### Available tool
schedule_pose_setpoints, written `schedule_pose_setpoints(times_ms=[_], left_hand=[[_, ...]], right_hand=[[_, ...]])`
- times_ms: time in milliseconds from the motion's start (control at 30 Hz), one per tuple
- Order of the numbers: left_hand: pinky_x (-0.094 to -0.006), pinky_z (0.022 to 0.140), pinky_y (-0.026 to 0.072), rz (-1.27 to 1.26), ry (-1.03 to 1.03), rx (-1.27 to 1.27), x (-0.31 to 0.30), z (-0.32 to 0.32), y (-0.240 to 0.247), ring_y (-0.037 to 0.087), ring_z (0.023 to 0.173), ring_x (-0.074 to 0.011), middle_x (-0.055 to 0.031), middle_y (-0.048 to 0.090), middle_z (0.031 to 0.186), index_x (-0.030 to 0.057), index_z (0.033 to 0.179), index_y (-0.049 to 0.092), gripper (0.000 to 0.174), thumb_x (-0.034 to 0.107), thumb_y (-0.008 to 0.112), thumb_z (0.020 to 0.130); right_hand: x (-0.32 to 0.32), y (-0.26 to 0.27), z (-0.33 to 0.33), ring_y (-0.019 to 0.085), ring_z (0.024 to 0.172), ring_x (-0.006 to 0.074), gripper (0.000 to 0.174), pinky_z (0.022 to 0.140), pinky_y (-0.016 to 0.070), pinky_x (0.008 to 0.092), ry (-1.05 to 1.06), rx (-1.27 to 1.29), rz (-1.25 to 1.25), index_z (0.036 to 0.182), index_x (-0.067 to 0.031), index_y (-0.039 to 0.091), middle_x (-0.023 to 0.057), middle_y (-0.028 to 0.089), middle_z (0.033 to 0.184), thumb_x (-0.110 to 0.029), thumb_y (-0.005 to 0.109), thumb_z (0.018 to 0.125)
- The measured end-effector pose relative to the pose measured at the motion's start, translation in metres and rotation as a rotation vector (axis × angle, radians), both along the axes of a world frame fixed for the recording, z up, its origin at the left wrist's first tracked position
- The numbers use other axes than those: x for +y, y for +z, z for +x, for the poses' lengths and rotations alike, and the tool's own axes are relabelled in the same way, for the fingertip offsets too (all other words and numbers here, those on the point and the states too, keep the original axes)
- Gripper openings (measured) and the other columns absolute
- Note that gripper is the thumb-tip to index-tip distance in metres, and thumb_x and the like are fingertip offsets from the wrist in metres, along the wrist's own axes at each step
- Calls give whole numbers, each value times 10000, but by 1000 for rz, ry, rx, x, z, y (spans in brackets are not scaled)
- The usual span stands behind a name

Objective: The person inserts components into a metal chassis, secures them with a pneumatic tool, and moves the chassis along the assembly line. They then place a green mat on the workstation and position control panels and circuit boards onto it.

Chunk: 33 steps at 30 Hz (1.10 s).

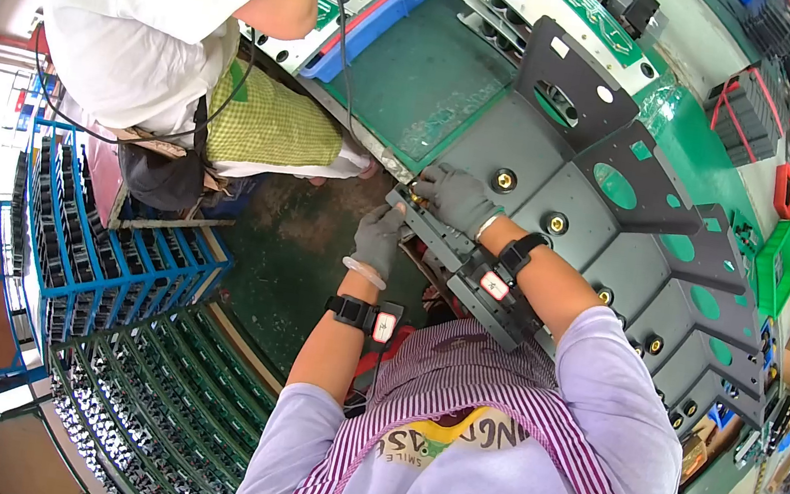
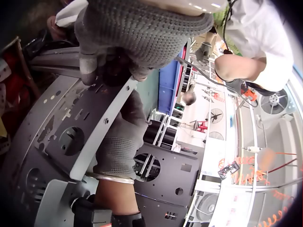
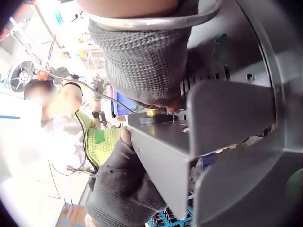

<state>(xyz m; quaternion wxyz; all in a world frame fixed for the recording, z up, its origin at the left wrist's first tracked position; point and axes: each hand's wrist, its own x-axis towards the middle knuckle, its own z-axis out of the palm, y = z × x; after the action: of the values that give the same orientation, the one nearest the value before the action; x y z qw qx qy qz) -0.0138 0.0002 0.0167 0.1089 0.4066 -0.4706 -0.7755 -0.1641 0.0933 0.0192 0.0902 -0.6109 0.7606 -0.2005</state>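
In the head view, a dark grey metal panel (image 1: 452, 242) with bent flanges lies at the bench's near edge, in front of the person's waist. The gloved left hand (image 1: 378, 238) grips its far end; in the left wrist view, its bent fingers (image 2: 88, 70) reach over the panel's slotted face. On the other side is the gloved right hand (image 1: 457, 200), bent over that same end. Close under its fingers, the right wrist view shows a round black-and-brass fitting (image 3: 151, 116) on the panel. The glove hides most of the right fingertips.
Several similar panels (image 1: 628, 169) stand in a row along the bench, with black-and-brass fittings (image 1: 556, 223) in them. Another person (image 1: 154, 21) works at the left beside a blue tray (image 1: 387, 14). Blue racks of dark parts (image 1: 122, 284) stand at lower left.
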Motion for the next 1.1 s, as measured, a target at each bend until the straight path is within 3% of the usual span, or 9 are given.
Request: schedule_pose_setpoints(times_ms=[200,300,400,500,600,700,800,967,1100], left_hand=[[-275,712,491,-16,-3,-62,-2,0,-2,584,807,-171,-89,582,931,-47,1052,517,311,197,544,861],[-276,700,491,2,21,-58,-1,-1,1,583,801,-170,-89,580,929,-48,1050,515,311,195,548,859],[-276,684,493,13,43,-19,-1,2,-4,581,790,-168,-90,578,924,-48,1046,512,306,189,550,857],[-275,670,494,-8,27,-35,-1,2,-7,580,778,-166,-92,575,923,-50,1047,506,305,183,553,855],[-278,667,498,-29,2,-44,-4,2,-9,580,773,-167,-96,573,928,-52,1055,497,311,179,554,854],[-283,672,501,-9,22,-38,-4,2,-12,581,780,-169,-100,572,936,-54,1069,488,320,177,550,857],[-284,683,502,7,2,-16,-5,2,-9,581,792,-171,-103,573,944,-57,1080,484,327,177,546,860],[-267,711,495,-11,63,-41,-3,4,-19,578,815,-161,-95,578,955,-57,1090,498,338,189,544,863],[-253,719,483,7,17,-29,0,0,6,570,822,-148,-90,580,949,-64,1085,508,367,211,563,850]], right_hand=[[-8,15,3,536,921,237,213,725,466,355,-34,21,140,897,-133,571,44,517,994,-157,571,685],[-4,6,-5,544,920,277,269,769,459,384,-88,-111,57,995,-96,580,92,519,1076,-171,527,742],[4,18,-10,558,883,303,298,762,452,382,-371,-445,56,1000,-60,569,152,549,1028,-184,544,731],[5,13,-7,569,829,316,319,751,447,366,-332,-888,67,990,-27,569,190,573,936,-172,557,706],[-1,19,2,556,772,194,256,734,444,294,-282,-896,154,943,1,570,129,589,874,-109,549,713],[-7,-5,2,561,805,193,274,750,445,283,-311,-1140,-6,963,12,585,122,599,902,-86,564,707],[-9,6,-5,562,832,192,348,769,442,277,-262,-1016,121,1043,4,576,111,605,930,-64,570,701],[-7,17,-11,570,832,205,356,760,444,292,-189,-1023,136,1026,-18,602,122,616,912,-105,585,682],[-9,29,-17,565,834,191,336,759,440,283,-179,-1073,184,994,-19,618,100,623,896,-113,595,672]])
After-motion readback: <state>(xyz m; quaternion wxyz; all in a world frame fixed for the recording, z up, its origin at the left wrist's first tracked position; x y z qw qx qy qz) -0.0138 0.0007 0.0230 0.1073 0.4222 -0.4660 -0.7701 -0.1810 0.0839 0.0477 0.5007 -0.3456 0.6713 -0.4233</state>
